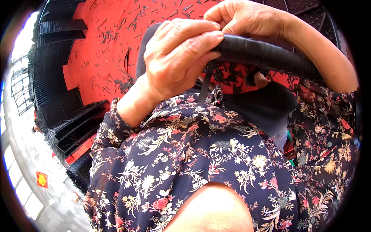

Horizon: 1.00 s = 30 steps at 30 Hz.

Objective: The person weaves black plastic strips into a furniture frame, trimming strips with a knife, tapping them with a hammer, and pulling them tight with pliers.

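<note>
A thick black bar (270,52), wrapped round with flat black strip, slants from the middle of the view down to the right. At its left end my left hand (176,58) is closed, thumb and fingers pressed together on the wrapped end. A loose black strip (206,83) hangs below these fingertips. Just beyond the same end is my right hand (247,17), its fingers curled in a pinch. What the right fingers hold is hidden. My right forearm arches over the bar.
Black ribbed panels (58,42) are stacked along the left side. Many black strip offcuts (110,36) lie scattered on the red floor (92,69). Dark textured panels (309,19) stand at the far right. A black cloth (262,104) covers my lap.
</note>
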Each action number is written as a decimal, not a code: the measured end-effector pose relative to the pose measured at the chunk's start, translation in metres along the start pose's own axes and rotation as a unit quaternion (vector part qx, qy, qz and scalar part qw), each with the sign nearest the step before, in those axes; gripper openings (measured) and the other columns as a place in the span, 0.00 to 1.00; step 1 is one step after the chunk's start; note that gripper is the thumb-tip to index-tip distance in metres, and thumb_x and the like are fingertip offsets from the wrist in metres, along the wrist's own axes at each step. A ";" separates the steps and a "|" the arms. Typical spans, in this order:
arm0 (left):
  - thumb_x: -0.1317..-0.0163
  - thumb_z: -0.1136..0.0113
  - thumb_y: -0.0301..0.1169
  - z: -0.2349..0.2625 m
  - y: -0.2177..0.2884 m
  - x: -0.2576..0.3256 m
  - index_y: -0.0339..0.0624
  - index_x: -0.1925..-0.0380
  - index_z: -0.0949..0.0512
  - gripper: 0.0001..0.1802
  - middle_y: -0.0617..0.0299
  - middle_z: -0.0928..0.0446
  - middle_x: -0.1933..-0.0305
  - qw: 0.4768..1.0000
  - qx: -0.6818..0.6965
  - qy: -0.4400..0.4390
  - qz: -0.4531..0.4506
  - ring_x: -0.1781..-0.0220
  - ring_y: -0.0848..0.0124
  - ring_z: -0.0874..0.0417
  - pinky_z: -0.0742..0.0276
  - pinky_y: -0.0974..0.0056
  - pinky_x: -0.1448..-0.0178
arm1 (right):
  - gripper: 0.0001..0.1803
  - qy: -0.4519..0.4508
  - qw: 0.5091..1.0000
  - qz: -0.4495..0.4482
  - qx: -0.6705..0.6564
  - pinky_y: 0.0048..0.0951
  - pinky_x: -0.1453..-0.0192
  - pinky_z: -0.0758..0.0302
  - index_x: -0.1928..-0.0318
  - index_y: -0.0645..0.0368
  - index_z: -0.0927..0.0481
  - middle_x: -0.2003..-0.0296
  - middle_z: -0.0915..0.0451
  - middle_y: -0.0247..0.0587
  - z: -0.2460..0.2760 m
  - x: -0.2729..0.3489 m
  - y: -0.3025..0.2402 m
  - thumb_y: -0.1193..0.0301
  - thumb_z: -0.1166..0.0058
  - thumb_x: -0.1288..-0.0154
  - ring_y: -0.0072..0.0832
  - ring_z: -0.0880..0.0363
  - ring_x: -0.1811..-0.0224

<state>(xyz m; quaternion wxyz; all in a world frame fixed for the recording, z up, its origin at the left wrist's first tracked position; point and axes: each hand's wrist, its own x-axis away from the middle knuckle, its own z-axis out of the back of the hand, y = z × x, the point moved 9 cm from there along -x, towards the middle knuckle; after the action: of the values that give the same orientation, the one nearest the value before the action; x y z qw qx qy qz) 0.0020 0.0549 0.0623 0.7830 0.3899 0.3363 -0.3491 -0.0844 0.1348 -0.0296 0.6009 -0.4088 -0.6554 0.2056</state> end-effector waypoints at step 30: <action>0.54 0.32 0.25 -0.021 -0.020 0.003 0.33 0.60 0.23 0.19 0.49 0.21 0.61 0.997 -0.039 0.048 -0.045 0.61 0.55 0.18 0.24 0.57 0.56 | 0.13 -0.050 0.990 0.107 0.077 0.16 0.69 0.29 0.61 0.64 0.22 0.72 0.21 0.30 0.029 -0.005 -0.003 0.71 0.35 0.44 0.13 0.25 0.71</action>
<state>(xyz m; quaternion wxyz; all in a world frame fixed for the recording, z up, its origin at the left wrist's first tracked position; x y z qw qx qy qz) -0.0175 0.0626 0.0429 0.7641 0.3593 0.4043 -0.3516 -0.1134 0.1354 -0.0359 0.5720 -0.4182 -0.6189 0.3389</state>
